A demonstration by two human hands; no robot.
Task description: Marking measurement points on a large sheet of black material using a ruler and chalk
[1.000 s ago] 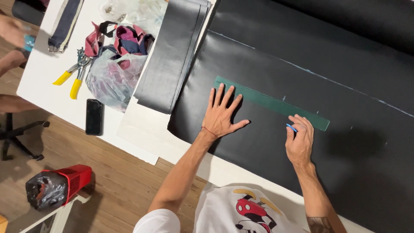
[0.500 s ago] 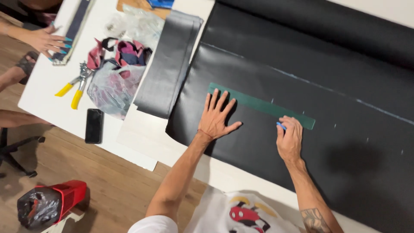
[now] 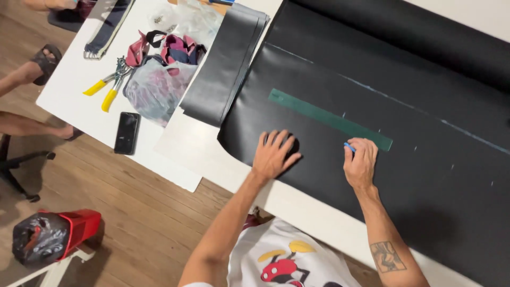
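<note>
— Marking against a straightedge like this goes best with the guide pinned, doesn't it? Look at the left hand (image 3: 273, 154): it lies open and flat, fingers spread, palm down on the large black sheet of leather-like material (image 3: 372, 79), and it sits at about seven o'clock from the long narrow green ruler (image 3: 329, 119), clear of it, gripping nothing.

— Right. I'd judge the ruler is only resting there. A palm on the ruler itself, near its middle, would stop it swivelling when the marker runs along the edge.

— And the right hand (image 3: 361, 162)?

— Curled shut around a small blue piece of chalk (image 3: 348, 146), whose tip peeks out at ten o'clock of the knuckles, just beside the ruler's lower edge towards its right end. A light, even stroke would suit; the pale chalk line (image 3: 393, 98) higher up, at twelve o'clock from the ruler, shows how readily the surface takes a mark.

— Anything in the way?

— Not close. The folded stack of black strips (image 3: 226, 64) lies at nine o'clock, with the yellow-handled pliers (image 3: 109, 87) and black phone (image 3: 127, 133) farther left on the white table (image 3: 69, 101).
</note>
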